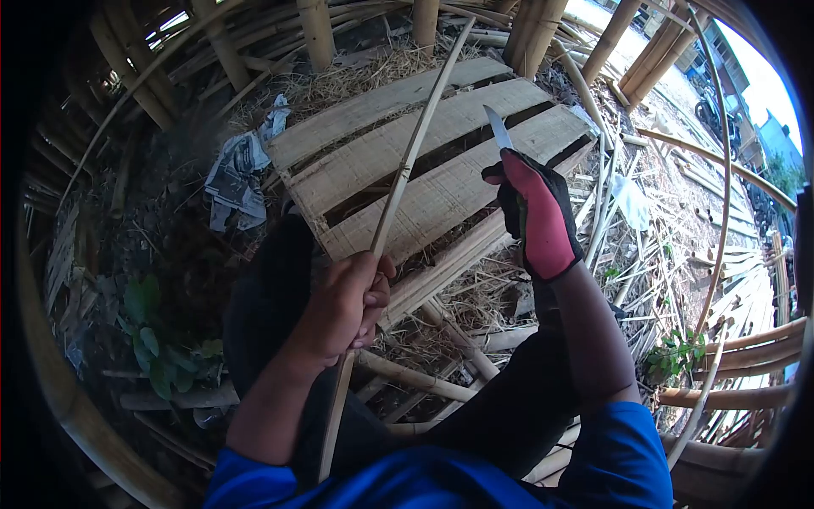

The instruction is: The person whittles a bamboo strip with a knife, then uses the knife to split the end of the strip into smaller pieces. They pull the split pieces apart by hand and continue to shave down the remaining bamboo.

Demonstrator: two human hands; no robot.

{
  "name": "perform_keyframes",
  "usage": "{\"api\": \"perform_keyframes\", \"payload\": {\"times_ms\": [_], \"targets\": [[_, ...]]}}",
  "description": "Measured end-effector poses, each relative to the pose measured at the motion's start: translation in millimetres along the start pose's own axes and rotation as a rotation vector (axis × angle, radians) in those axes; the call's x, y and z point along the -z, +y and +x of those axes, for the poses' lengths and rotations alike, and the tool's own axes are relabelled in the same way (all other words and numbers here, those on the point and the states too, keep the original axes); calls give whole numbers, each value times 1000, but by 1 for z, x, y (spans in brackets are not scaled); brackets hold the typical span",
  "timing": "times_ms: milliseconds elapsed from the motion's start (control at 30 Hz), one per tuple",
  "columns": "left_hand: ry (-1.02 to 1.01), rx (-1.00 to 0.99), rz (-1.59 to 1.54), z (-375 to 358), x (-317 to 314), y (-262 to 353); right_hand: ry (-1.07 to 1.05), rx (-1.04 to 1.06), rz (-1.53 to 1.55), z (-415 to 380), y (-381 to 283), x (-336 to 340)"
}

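Observation:
A long, thin bamboo strip [405, 165] runs from near my lap up past the far edge of a slatted wooden pallet [373, 170]. My left hand [343, 305] is bare and wrapped round the strip's lower part, at the pallet's near left corner. In a pink and black glove, my right hand [536, 212] grips a knife; its handle is hidden in the fist. The knife blade [498, 127] points up and slightly left above the right side of the pallet, apart from the strip.
Crumpled newspaper [239, 174] lies left of the pallet. Bamboo posts [316, 34] stand behind it. Straw and shavings cover the ground around it. A green plant [157, 348] grows at the lower left, and bamboo poles [738, 397] lie at the right.

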State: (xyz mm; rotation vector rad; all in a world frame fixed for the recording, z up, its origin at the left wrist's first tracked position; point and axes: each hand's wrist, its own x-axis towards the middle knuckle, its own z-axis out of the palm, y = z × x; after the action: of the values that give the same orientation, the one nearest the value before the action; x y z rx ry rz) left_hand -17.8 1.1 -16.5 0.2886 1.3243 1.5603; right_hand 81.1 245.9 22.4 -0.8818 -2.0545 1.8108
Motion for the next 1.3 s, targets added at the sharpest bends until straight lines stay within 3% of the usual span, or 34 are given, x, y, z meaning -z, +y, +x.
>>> {"api": "perform_keyframes", "payload": {"times_ms": [67,100,200,233,267,333,367,400,467,500,533,600,667,800,1000,1100,1300], "targets": [[-26,1,11,-1,-3,-1,44,208,-100,4,4,-7],[-46,-2,20,-2,-4,0,73,265,-9,1,1,-17],[-42,-81,245,-5,-17,5,-80,126,-50,-8,-13,-15],[-42,-80,244,-6,-20,5,-44,224,-242,-3,-5,-16],[-56,-81,271,-7,-22,5,-45,223,-243,5,3,-15],[-71,-79,297,-7,-26,2,26,171,-577,22,23,-11],[-52,-126,342,-6,-27,0,55,424,-753,24,33,-10],[-35,-173,387,-5,-29,-1,56,421,-755,23,29,-13],[-31,-174,394,-5,-30,-2,109,147,-636,23,16,-24],[-22,-176,402,-5,-30,-3,109,147,-638,25,17,-27],[-22,-175,401,-5,-28,-4,130,199,-676,27,21,-29],[-45,-157,85,-4,-23,-7,149,250,-713,29,26,-33],[-20,-155,173,-3,-23,-8,152,500,-845,26,31,-36],[64,-60,445,-4,-26,-4,166,526,-1068,16,23,-42],[94,-63,392,-6,-29,-4,217,562,-1173,21,19,-44],[93,-60,420,-5,-28,-5,154,450,-1119,21,20,-48],[114,-83,408,-8,-27,-7,185,611,-1082,10,39,-58]]}}
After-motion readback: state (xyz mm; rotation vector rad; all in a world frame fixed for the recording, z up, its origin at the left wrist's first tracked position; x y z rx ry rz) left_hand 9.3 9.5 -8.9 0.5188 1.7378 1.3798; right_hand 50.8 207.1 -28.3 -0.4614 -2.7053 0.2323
